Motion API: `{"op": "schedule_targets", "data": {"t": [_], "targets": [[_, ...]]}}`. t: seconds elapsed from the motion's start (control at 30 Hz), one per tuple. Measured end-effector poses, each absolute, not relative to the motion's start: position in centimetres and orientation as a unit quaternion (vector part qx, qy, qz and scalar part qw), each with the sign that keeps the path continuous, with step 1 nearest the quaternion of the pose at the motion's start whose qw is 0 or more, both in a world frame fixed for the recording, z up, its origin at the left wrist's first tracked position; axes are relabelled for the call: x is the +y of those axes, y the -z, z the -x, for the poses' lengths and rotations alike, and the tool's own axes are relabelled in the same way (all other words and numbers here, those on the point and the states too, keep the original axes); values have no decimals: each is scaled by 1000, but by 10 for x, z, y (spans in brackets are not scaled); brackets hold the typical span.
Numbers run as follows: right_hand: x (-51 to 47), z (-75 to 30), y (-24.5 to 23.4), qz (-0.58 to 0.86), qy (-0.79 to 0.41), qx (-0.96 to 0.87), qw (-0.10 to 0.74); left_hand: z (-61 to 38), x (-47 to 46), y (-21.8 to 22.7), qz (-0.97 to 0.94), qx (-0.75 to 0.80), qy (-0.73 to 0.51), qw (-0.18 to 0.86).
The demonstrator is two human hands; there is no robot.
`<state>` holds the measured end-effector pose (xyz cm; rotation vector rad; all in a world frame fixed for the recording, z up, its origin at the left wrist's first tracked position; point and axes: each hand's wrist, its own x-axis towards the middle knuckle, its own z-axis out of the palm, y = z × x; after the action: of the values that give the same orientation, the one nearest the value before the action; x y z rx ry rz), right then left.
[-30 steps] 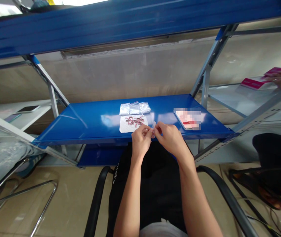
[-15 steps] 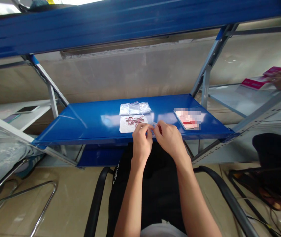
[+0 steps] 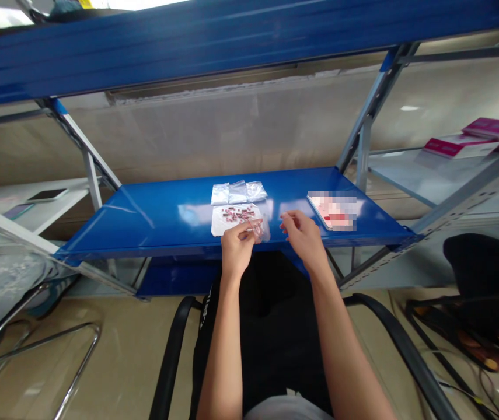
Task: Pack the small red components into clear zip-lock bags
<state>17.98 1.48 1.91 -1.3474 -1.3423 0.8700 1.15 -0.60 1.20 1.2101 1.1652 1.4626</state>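
Note:
My left hand (image 3: pixel 234 248) pinches a small clear plastic bag (image 3: pixel 261 230) by its edge, just above the front of the blue shelf (image 3: pixel 153 219). My right hand (image 3: pixel 302 238) hovers a little to the right of the bag, its fingers curled and apart from the bag, with nothing visible in them. Behind the bag lies a white sheet (image 3: pixel 222 224) with several small red and dark pieces (image 3: pixel 237 214) on it. Three clear bags (image 3: pixel 237 192) lie in a row behind the sheet.
A red and white card (image 3: pixel 334 212) lies on the shelf's right part. A phone (image 3: pixel 48 194) rests on the white shelf at the left. Pink and white boxes (image 3: pixel 472 140) sit on the right shelf. Grey uprights flank the blue shelf; chair arms are below.
My hands were together on the small bag; now my right hand has let go and moved right, while my left hand keeps the bag. Another person's hand at the far right has gone.

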Motion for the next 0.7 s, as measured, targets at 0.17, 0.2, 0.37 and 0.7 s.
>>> {"op": "schedule_targets", "data": {"t": [0.17, 0.2, 0.37, 0.7], "targets": [[28, -190, 4, 406, -709, -393, 422, -5, -5, -9, -460, 418, -597, 507], [28, -189, 6, 370, -742, -378, 412, -4, -5, -9, -461, 416, -591, 515], [30, -186, 12, 328, -744, -346, 469, 1, -5, -9, -460, 423, -575, 527], [30, -196, 14, 333, -702, -395, 490, 10, -1, -1, -454, 435, -551, 549]]}}
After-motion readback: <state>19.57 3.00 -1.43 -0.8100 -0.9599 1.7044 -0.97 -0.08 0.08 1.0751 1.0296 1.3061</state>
